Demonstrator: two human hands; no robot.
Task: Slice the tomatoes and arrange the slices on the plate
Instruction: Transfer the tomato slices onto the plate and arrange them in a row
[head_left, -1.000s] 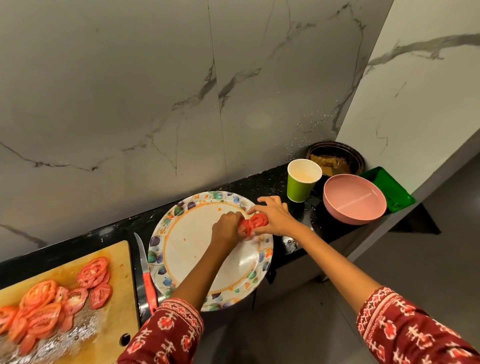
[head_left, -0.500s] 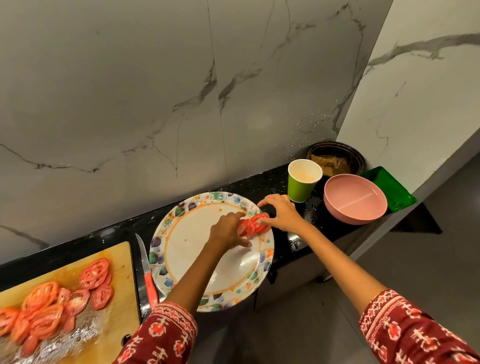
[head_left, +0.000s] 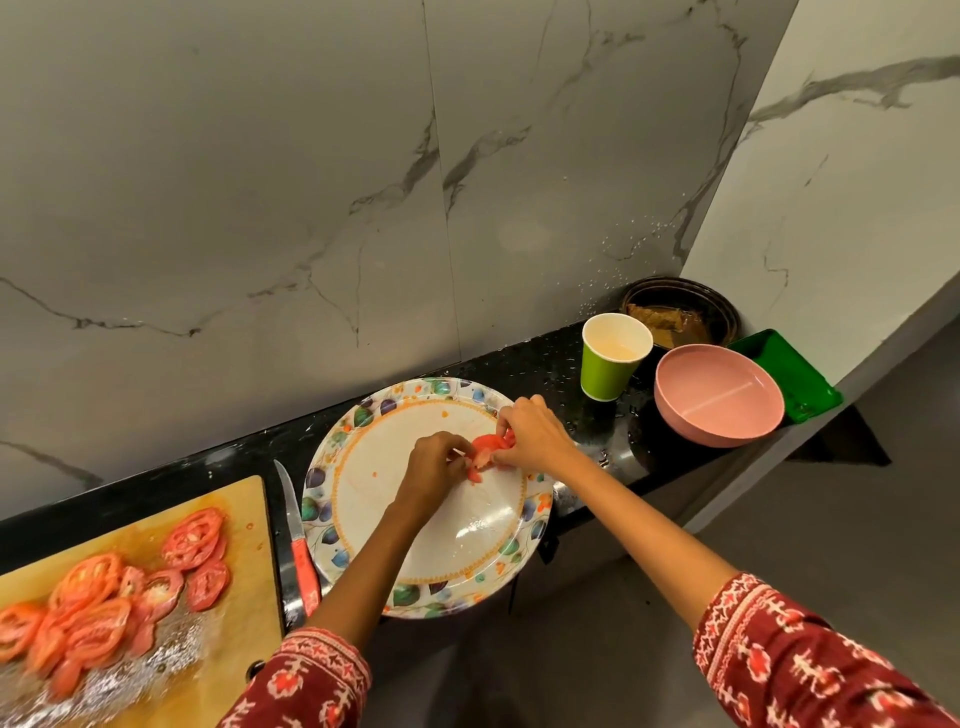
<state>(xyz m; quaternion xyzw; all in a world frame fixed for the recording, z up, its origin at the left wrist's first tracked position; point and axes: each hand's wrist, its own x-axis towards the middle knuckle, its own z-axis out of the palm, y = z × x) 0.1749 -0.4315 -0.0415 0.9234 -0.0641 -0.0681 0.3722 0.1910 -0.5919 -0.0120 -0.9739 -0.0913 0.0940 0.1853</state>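
A round plate (head_left: 363, 488) with a leaf-patterned rim lies on the black counter. Over its upper right part both hands meet on a few red tomato slices (head_left: 483, 449). My left hand (head_left: 434, 465) pinches the slices from the left, and my right hand (head_left: 532, 434) pinches them from the right. The slices sit at or just above the plate's surface; I cannot tell if they touch it. Several more tomato slices (head_left: 104, 608) lie piled on the wet wooden cutting board (head_left: 244, 519) at the lower left. A red-handled knife (head_left: 298, 540) lies between board and plate.
Right of the plate stand a green paper cup (head_left: 610, 358), a pink bowl (head_left: 719, 395), a dark bowl (head_left: 675, 312) with brown food and a green tray (head_left: 789, 374). A marble wall rises right behind the narrow counter. The plate overhangs the counter's front edge.
Both hands have shifted the slices a little left and inward over the plate. The left hand's fingers now close on the slices' left side.
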